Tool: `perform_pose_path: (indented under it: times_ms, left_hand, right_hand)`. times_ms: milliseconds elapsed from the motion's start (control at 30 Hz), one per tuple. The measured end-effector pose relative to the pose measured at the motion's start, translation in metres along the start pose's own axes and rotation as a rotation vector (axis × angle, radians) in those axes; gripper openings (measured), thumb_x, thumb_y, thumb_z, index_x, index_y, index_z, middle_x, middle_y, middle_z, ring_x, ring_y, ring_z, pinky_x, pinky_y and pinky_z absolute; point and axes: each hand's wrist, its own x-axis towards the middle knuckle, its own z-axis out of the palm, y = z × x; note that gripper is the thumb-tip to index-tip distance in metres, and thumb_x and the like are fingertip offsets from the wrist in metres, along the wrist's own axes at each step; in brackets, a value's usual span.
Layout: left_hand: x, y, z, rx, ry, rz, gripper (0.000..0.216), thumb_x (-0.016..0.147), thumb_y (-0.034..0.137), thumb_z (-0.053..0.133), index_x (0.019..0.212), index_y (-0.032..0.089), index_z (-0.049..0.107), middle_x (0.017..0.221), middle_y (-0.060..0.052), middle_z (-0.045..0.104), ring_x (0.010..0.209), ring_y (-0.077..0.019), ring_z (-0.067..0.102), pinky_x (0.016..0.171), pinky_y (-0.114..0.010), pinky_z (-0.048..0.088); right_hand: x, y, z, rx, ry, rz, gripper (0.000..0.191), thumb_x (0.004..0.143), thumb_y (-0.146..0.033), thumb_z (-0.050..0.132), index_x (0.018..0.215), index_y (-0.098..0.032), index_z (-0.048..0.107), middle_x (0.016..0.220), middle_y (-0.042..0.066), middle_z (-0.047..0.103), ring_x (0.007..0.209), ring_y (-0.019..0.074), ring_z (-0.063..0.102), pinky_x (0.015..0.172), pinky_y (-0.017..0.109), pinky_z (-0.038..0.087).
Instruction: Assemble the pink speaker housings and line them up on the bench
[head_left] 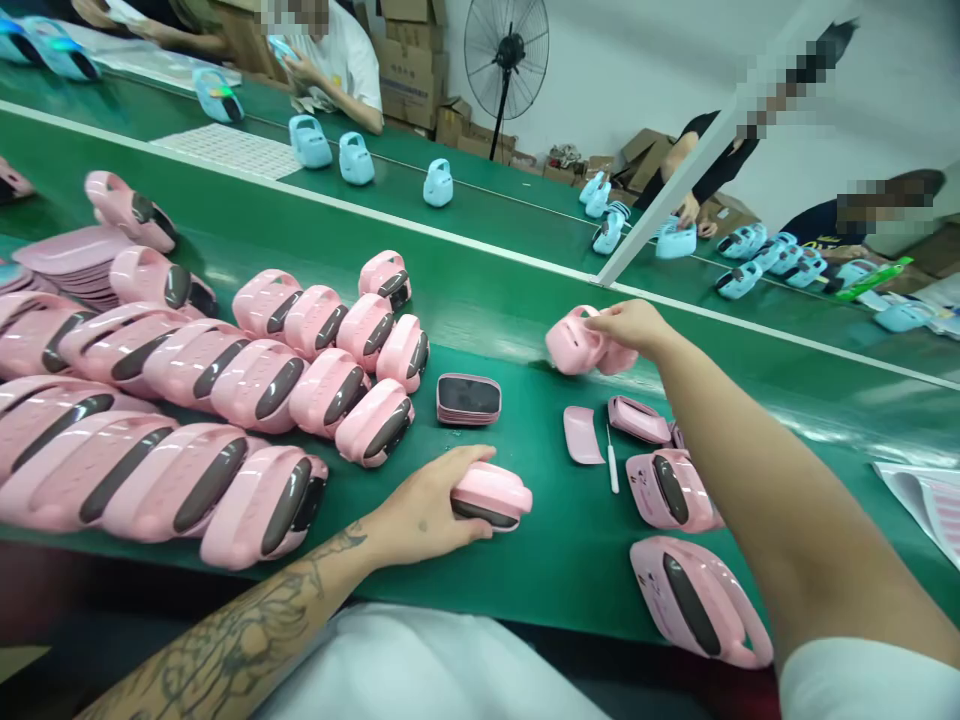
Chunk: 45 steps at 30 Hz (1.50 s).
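Observation:
My left hand (427, 508) is wrapped over a pink plastic casing (495, 495) lying on the green belt (487, 300) near the front edge. My right hand (631, 325) reaches forward and grips another pink casing (574, 345), tilted at mid-belt. Between the hands sits a small pink piece with a dark screen (469, 398). Beside my right forearm lie a flat pink cover (583, 435), a thin white tool (612, 460) and more pink casings (667, 490).
Several rows of pink casings (187, 400) with dark windows crowd the belt's left side, with stacked pink covers (67, 255) behind. On the far belt stand blue casings (356, 158); other people work there. A floor fan (506, 60) and cardboard boxes stand at the back.

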Motion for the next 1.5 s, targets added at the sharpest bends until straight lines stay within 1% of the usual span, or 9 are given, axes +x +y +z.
perform_pose_path:
  times_ms: [267, 500, 600, 700, 867, 933, 1100, 1267, 1500]
  left_hand:
    - [-0.019, -0.003, 0.002, -0.048, 0.029, 0.016, 0.091, 0.074, 0.025, 0.086, 0.156, 0.023, 0.049, 0.154, -0.013, 0.062, 0.141, -0.0342, 0.061, 0.124, -0.052, 0.048]
    - [-0.067, -0.020, 0.010, 0.031, 0.173, 0.177, 0.086, 0.070, 0.031, 0.092, 0.148, 0.019, 0.057, 0.146, -0.016, 0.069, 0.137, -0.0349, 0.065, 0.124, -0.049, 0.050]
    - [-0.078, -0.022, 0.012, -0.027, 0.194, 0.181, 0.101, 0.067, 0.038, 0.096, 0.156, 0.022, 0.050, 0.149, -0.015, 0.068, 0.137, -0.0364, 0.067, 0.123, -0.050, 0.052]
    - [-0.080, -0.024, 0.010, -0.079, 0.197, 0.133, 0.111, 0.068, 0.037, 0.096, 0.164, 0.035, 0.039, 0.157, -0.006, 0.062, 0.136, -0.0349, 0.067, 0.121, -0.047, 0.054]
    - [-0.081, -0.032, 0.007, -0.188, 0.072, 0.076, 0.123, 0.059, 0.029, 0.099, 0.166, 0.029, 0.038, 0.165, -0.011, 0.053, 0.148, -0.0391, 0.057, 0.128, -0.048, 0.046]
    - [-0.081, -0.035, 0.008, -0.230, 0.068, 0.037, 0.114, 0.061, 0.032, 0.098, 0.162, 0.024, 0.046, 0.161, -0.016, 0.056, 0.148, -0.0390, 0.057, 0.128, -0.052, 0.045]
    - [-0.078, -0.044, 0.013, -0.185, 0.165, -0.016, 0.083, 0.073, 0.024, 0.089, 0.149, 0.026, 0.057, 0.155, -0.012, 0.062, 0.144, -0.0339, 0.060, 0.128, -0.052, 0.044]
    - [-0.066, -0.065, 0.015, -0.073, 0.163, -0.038, 0.071, 0.081, 0.034, 0.081, 0.147, 0.030, 0.054, 0.149, -0.009, 0.066, 0.135, -0.0342, 0.067, 0.119, -0.054, 0.054]
    - [-0.059, -0.077, 0.019, 0.034, 0.234, 0.003, 0.082, 0.076, 0.042, 0.084, 0.149, 0.028, 0.048, 0.151, -0.012, 0.062, 0.135, -0.0384, 0.067, 0.115, -0.057, 0.057]
  right_hand:
    - [-0.042, -0.138, 0.074, 0.031, -0.146, -0.113, 0.047, 0.084, -0.059, 0.085, 0.081, -0.015, 0.069, 0.069, 0.003, 0.066, 0.062, 0.0161, 0.059, 0.057, 0.029, 0.048]
    - [-0.081, -0.187, 0.085, -0.110, -0.231, -0.158, 0.034, 0.102, -0.046, 0.070, 0.116, -0.015, 0.070, 0.111, 0.006, 0.073, 0.093, 0.0195, 0.072, 0.083, 0.037, 0.063]
    - [-0.080, -0.182, 0.069, -0.145, -0.200, -0.186, 0.038, 0.102, -0.047, 0.066, 0.077, -0.018, 0.070, 0.072, 0.008, 0.067, 0.075, 0.0265, 0.069, 0.067, 0.040, 0.057]
    - [-0.059, -0.172, 0.051, -0.158, -0.138, -0.217, 0.045, 0.096, -0.053, 0.070, 0.063, -0.024, 0.065, 0.062, 0.008, 0.061, 0.068, 0.0279, 0.064, 0.059, 0.040, 0.050]
    - [-0.070, -0.172, 0.003, -0.006, -0.061, -0.170, 0.037, 0.088, -0.054, 0.079, 0.074, -0.020, 0.074, 0.066, 0.005, 0.064, 0.063, 0.0225, 0.062, 0.059, 0.035, 0.047]
    - [-0.094, -0.180, -0.017, 0.112, -0.076, -0.199, 0.030, 0.088, -0.043, 0.078, 0.083, -0.014, 0.076, 0.070, 0.005, 0.064, 0.065, 0.0185, 0.060, 0.062, 0.032, 0.046]
    - [-0.137, -0.182, -0.046, 0.189, -0.036, -0.187, 0.033, 0.088, -0.050, 0.077, 0.086, -0.017, 0.073, 0.076, 0.002, 0.062, 0.065, 0.0123, 0.054, 0.060, 0.027, 0.045]
    - [-0.165, -0.140, -0.068, 0.214, -0.080, -0.271, 0.039, 0.086, -0.053, 0.076, 0.072, -0.019, 0.066, 0.065, -0.001, 0.055, 0.059, 0.0109, 0.048, 0.053, 0.025, 0.036]
    - [-0.220, -0.023, -0.136, 0.100, 0.112, 0.054, 0.034, 0.085, -0.053, 0.071, 0.084, -0.020, 0.075, 0.078, 0.005, 0.073, 0.064, 0.0169, 0.063, 0.058, 0.027, 0.047]
